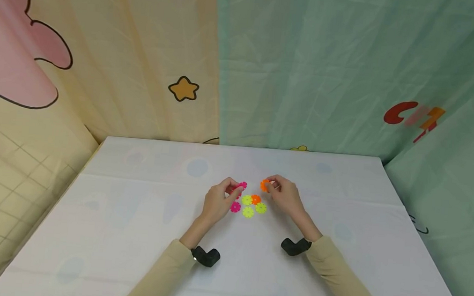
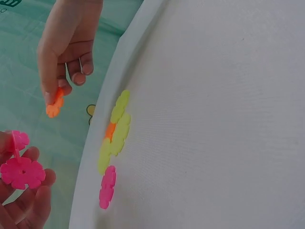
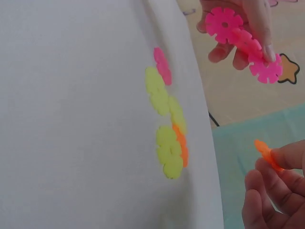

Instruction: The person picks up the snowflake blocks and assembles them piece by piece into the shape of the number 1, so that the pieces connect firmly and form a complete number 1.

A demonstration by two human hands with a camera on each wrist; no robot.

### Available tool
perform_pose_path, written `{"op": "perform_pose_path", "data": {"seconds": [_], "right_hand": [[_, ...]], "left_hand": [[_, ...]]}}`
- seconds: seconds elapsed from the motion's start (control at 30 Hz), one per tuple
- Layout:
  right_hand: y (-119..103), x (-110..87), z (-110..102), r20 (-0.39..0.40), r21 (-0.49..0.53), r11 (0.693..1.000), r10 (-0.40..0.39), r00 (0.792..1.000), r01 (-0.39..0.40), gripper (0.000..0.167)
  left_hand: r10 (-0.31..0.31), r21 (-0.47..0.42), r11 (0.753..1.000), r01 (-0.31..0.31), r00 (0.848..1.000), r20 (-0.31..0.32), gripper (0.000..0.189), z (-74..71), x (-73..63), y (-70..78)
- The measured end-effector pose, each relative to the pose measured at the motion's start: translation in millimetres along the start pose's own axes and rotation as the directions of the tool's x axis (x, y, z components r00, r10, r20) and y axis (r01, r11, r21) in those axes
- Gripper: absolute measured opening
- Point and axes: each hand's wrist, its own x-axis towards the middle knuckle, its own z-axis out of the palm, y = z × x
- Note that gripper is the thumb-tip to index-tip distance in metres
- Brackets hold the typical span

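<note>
My left hand [image 1: 215, 202] holds a small chain of pink notched plastic discs [image 3: 245, 42], flower-shaped and slotted together; three show in the right wrist view. Between thumb and fingertips, my right hand [image 1: 287, 198] pinches one orange notched disc [image 1: 264, 185], raised above the table and apart from the pink chain. Below and between the hands, loose discs lie flat on the cloth: three yellow discs [image 1: 248, 212], an orange disc [image 1: 256, 199] and a pink disc [image 1: 235, 207]. In the left wrist view, the yellow ones partly cover the loose orange disc.
A white cloth [image 1: 128, 232] with faint pale shapes covers the table, whose far edge lies just beyond the hands. Printed curtains [image 1: 311, 70] hang behind and on both sides. A black wrist device [image 1: 206, 256] sits at each sleeve.
</note>
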Motion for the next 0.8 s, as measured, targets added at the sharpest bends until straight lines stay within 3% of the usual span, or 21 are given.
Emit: {"op": "perform_pose_path", "data": {"seconds": [0.3,0.57,0.8], "right_hand": [[-18,-4.6,0,-0.037,0.129,0.989,-0.061,0.997,0.065,0.021],[-27,-7.0,0,-0.039,0.185,0.977,-0.104,0.994,0.109,0.023],[-32,-7.9,2,-0.063,0.194,0.971,-0.129,0.990,0.139,0.023]], "left_hand": [[0.009,-0.058,0.998,-0.008,1.000,0.008,0.018,6.0,1.8,-1.3],[0.004,-0.028,1.000,-0.003,0.999,0.046,0.015,8.0,2.2,2.7],[0.044,0.001,0.999,-0.044,0.998,0.041,0.011,11.1,2.8,3.8]]}}
